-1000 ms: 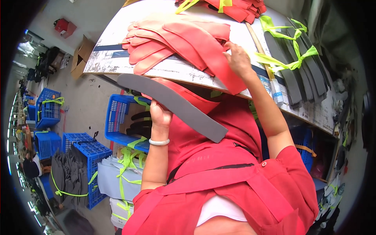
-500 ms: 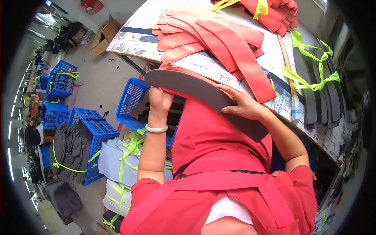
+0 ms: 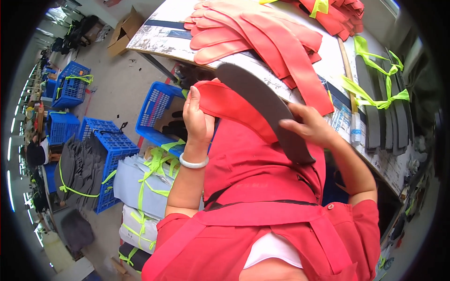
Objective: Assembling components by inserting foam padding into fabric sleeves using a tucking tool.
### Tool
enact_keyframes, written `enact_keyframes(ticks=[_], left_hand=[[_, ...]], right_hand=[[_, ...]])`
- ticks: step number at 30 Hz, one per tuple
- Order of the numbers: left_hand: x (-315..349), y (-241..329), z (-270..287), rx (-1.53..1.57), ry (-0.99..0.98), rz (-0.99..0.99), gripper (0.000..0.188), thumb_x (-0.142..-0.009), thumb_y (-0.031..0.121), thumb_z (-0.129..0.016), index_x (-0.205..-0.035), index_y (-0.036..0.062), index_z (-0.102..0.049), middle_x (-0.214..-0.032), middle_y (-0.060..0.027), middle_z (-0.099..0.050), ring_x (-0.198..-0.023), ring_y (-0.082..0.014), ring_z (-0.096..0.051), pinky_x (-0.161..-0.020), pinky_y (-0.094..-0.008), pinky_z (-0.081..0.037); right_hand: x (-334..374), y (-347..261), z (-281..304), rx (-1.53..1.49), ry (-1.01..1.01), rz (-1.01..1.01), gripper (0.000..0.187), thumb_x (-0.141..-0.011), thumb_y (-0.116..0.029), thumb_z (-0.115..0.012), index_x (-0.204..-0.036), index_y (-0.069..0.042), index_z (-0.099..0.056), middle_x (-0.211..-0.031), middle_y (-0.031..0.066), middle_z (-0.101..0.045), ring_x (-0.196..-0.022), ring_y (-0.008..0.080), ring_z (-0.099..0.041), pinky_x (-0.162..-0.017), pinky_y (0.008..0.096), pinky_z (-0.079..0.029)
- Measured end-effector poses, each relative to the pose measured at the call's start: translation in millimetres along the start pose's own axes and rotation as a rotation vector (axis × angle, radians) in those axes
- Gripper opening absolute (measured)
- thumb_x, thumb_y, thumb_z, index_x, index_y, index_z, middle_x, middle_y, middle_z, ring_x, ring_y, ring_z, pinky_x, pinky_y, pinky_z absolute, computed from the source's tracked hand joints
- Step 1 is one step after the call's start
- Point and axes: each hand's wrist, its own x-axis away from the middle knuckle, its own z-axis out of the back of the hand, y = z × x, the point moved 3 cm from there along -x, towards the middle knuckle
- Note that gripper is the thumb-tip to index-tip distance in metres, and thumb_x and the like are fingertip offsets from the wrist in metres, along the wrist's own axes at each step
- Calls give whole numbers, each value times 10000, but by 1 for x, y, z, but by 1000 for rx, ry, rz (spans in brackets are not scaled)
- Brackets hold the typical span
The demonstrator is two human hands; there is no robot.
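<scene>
Left hand (image 3: 199, 122): half curled, thumb raised, with hold of one end of a curved red strip (image 3: 234, 107); its fingers were mostly out of my sight behind the strip.

Right hand (image 3: 308, 124): partly closed, thumb flat on the near face of a curved dark grey strip (image 3: 262, 103), fingers passing out of my view behind it.

Dark grey strip: slanted across the front of the body, lower end before the red apron (image 3: 248, 161), upper end overlapping the table's edge in my view; contact there I could not tell. It hid the far end of the red strip.

Pile of red strips (image 3: 281, 44): fanned on the worn white table (image 3: 164, 40), one strip reaching the near edge.

Tied red bundle (image 3: 344, 21): cut off by my upper border.

Tied grey strips (image 3: 372, 119): far right, beyond a wooden stick (image 3: 347, 65).

Blue crate (image 3: 151, 105): below the table's left corner, dark contents hard to make out.

Pale wrapped bundle (image 3: 129, 175): beside the left forearm, partly covered by it.

Edges: table rim just ahead of both hands; grey floor (image 3: 117, 93) ran as a passage between the crates and the table's left corner.
</scene>
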Motion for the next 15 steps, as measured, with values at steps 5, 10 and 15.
enact_keyframes(ticks=[5,10,15], left_hand=[[23,-15,-34,-72,-75,36,400,-1053,325,-352,-1184,-13,-521,-1208,-219,-600,-1092,-330,-614,-974,-443,-483],[25,-22,-56,-160,-100,-65,402,-1047,357,-361,-1170,10,-524,-1165,-209,-615,-1031,-322,-639,-918,-427,-515],[30,-15,-47,-171,-54,-20,409,-1044,376,-369,-1158,20,-533,-1100,-163,-632,-961,-234,-649,-850,-343,-535]], right_hand=[[2,-12,14,199,-379,-62,373,-882,-279,-678,-1066,33,-587,-919,133,-649,-874,209,-623,-784,349,-480],[-32,-33,2,-12,-138,141,421,-948,-359,-594,-1124,23,-575,-903,126,-638,-837,183,-601,-748,335,-484],[-43,-57,15,-115,-412,-55,430,-965,-391,-572,-1086,20,-614,-878,83,-634,-813,134,-582,-721,316,-485]])
